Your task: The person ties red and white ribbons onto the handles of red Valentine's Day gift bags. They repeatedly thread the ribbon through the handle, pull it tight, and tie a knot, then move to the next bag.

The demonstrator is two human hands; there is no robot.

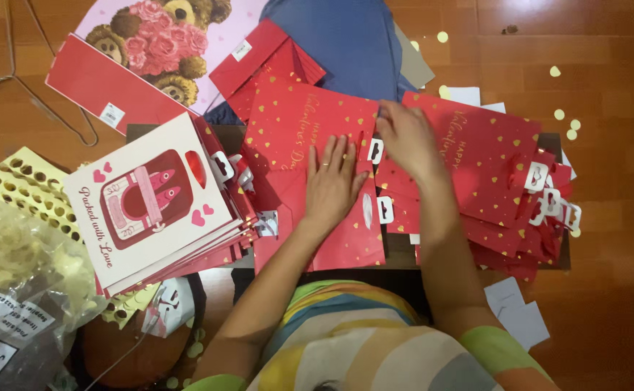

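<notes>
Left hand (331, 181): flat, fingers spread, pressing red bag (310, 156) at table centre. Right hand (407, 137): fingers curled at bag's top edge, grip unclear. Red pile (491, 166) right; white-fronted stack (150, 203) left.

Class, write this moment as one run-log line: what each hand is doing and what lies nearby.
left hand: flat on red gift bag | right hand: at bag's top edge | left: white bag stack | right: red bag pile

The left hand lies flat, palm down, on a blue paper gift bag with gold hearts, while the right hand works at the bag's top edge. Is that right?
Not quite: the colour is wrong. In the head view, the left hand lies flat, palm down, on a red paper gift bag with gold hearts, not a blue one. The right hand is at its top edge, as stated.
</notes>
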